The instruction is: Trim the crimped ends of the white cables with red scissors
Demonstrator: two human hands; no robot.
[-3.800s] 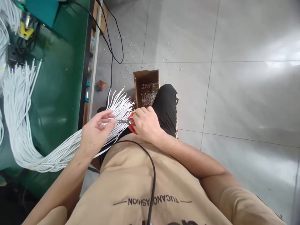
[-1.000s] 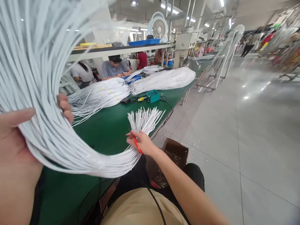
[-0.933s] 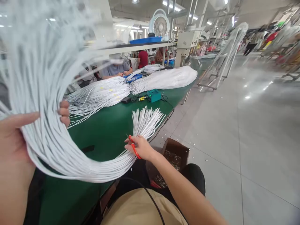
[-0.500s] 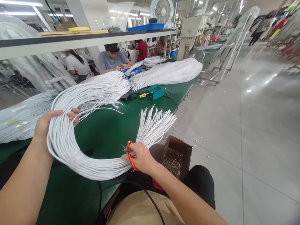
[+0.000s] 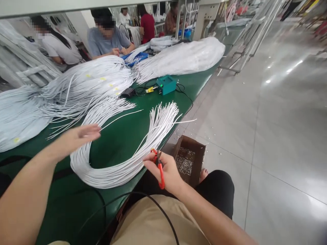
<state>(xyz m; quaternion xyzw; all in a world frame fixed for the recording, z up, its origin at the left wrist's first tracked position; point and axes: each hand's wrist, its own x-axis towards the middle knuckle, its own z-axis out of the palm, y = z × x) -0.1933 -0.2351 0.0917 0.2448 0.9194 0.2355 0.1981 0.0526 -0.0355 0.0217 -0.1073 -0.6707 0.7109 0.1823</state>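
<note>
A U-shaped bundle of white cables (image 5: 109, 177) lies on the green tabletop (image 5: 114, 143), its two sets of ends pointing away from me. My left hand (image 5: 81, 136) hovers over the left bend, fingers stretched out and holding nothing; whether it touches the cables I cannot tell. At the right arm of the bundle, my right hand (image 5: 167, 172) grips small scissors (image 5: 161, 175) with red handles, blades pointing up. One cable (image 5: 185, 121) sticks out to the right past the other ends.
Larger white cable bundles (image 5: 94, 75) lie behind and to the left. A teal box (image 5: 166, 85) with a yellow clip (image 5: 151, 89) sits at mid-table. Below the table edge stands a brown carton (image 5: 198, 154) holding small scraps. A co-worker (image 5: 107, 37) sits across the table.
The cable bundle, held by both hands before, now rests on the table. My left hand has let go and opened. My right hand still has the scissors. The view has tilted down.
</note>
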